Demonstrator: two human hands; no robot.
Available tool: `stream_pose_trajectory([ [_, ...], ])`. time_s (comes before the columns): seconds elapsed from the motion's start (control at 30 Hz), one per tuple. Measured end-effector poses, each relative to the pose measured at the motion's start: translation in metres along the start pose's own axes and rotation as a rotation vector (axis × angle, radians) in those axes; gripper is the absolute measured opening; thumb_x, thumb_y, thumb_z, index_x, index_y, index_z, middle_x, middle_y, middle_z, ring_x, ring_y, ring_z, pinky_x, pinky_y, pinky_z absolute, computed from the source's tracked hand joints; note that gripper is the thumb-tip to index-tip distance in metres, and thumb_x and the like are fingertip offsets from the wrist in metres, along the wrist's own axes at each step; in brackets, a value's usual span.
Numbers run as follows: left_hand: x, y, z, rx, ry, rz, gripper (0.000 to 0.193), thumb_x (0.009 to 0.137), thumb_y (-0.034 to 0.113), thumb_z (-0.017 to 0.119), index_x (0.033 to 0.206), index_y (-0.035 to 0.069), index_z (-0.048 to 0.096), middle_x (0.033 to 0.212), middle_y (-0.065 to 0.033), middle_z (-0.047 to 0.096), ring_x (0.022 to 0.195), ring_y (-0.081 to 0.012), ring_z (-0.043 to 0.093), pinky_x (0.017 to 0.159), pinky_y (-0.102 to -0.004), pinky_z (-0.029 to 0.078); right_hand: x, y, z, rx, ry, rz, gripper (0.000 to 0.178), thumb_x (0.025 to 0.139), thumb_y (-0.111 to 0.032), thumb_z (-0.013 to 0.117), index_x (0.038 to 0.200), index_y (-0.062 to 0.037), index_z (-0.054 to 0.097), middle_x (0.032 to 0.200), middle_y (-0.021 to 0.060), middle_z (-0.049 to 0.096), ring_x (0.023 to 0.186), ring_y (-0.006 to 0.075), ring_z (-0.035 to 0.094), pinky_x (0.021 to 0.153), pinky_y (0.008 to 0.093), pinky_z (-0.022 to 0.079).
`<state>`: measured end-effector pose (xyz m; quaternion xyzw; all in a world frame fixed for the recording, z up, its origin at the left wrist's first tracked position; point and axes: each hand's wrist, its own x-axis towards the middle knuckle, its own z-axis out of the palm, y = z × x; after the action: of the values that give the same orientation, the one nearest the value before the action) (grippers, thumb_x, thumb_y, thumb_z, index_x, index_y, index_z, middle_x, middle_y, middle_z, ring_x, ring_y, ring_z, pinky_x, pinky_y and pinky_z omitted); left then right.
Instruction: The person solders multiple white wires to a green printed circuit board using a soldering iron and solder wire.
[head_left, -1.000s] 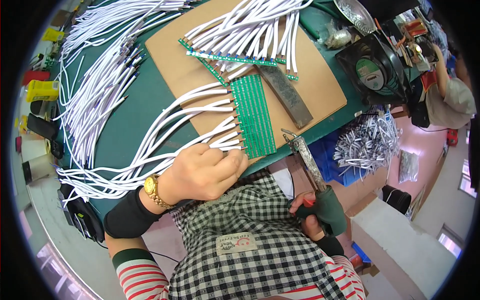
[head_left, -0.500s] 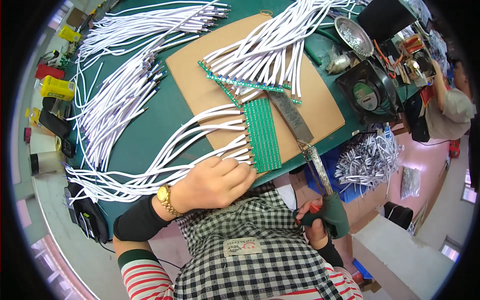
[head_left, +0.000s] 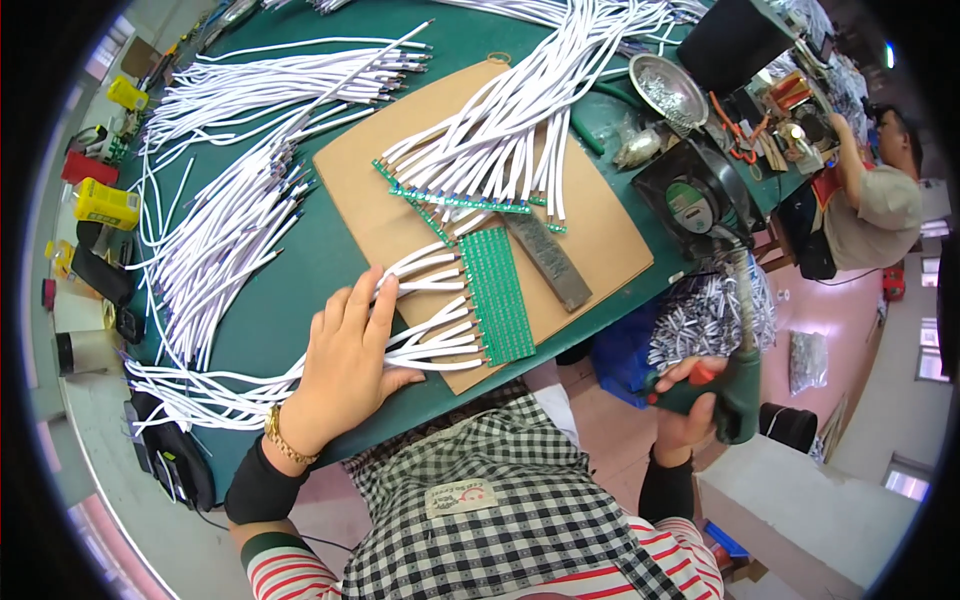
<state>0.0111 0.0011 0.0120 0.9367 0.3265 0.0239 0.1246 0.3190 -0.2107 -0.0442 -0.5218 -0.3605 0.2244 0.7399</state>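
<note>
My left hand (head_left: 345, 355) lies with fingers stretched out over the white cables (head_left: 432, 342) that end along the left edge of a green circuit board panel (head_left: 497, 295). The panel rests on a brown cardboard sheet (head_left: 600, 235), and a dark flat metal bar (head_left: 548, 262) lies beside its upper right. Past the table's near edge, my right hand (head_left: 692, 405) is closed round the dark green grip of a soldering gun (head_left: 738, 395) with a red trigger. Its metal barrel points up toward the black fan (head_left: 690, 200). Above the panel lie green board strips (head_left: 460, 200) with cables attached.
Bundles of white cables (head_left: 215, 240) cover the table's left side. A metal dish (head_left: 668, 92) of small pieces stands at the far right. Below the table edge, a blue container (head_left: 620, 355) stands beside a heap of short white pieces (head_left: 700, 320). Another person (head_left: 875, 210) sits at the right.
My left hand has moved left off the cable ends and spread its fingers. My right hand has carried the soldering gun right, away from the metal bar and up to the fan.
</note>
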Motion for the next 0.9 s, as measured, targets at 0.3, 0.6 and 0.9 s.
stream_pose_trajectory([
  [0.3,-0.006,0.006,-0.004,-0.294,0.175,-0.18,0.026,0.072,0.008,0.068,0.094,0.001,0.056,0.077,-0.0176,0.06,0.072,-0.0378,0.06,0.064,-0.0403,0.049,0.149,-0.052,-0.075,0.23,0.035,-0.15,0.041,0.097,-0.042,0.046,0.117,-0.0063,0.049,0.089,0.011,0.056,0.07,0.0178,0.054,0.067,0.03,0.047],
  [0.6,0.006,0.015,-0.031,-0.544,0.274,-0.31,0.02,0.075,0.004,0.069,0.089,-0.001,0.055,0.069,-0.0117,0.058,0.062,-0.0108,0.053,0.058,-0.0281,0.044,0.216,0.034,-0.1,0.638,0.107,0.438,0.047,0.094,-0.048,0.046,0.109,-0.0041,0.054,0.083,0.0089,0.058,0.06,0.0131,0.054,0.059,0.0306,0.047],
  [0.9,0.034,-0.009,-0.022,-0.754,0.124,-0.229,0.037,0.072,0.004,0.07,0.106,-0.003,0.057,0.088,-0.0112,0.066,0.079,-0.0168,0.063,0.073,-0.0299,0.05,0.273,0.067,-0.089,0.994,-0.186,0.771,0.04,0.093,-0.037,0.05,0.107,0.0007,0.05,0.081,0.0068,0.053,0.058,0.0098,0.047,0.054,0.0241,0.042],
])
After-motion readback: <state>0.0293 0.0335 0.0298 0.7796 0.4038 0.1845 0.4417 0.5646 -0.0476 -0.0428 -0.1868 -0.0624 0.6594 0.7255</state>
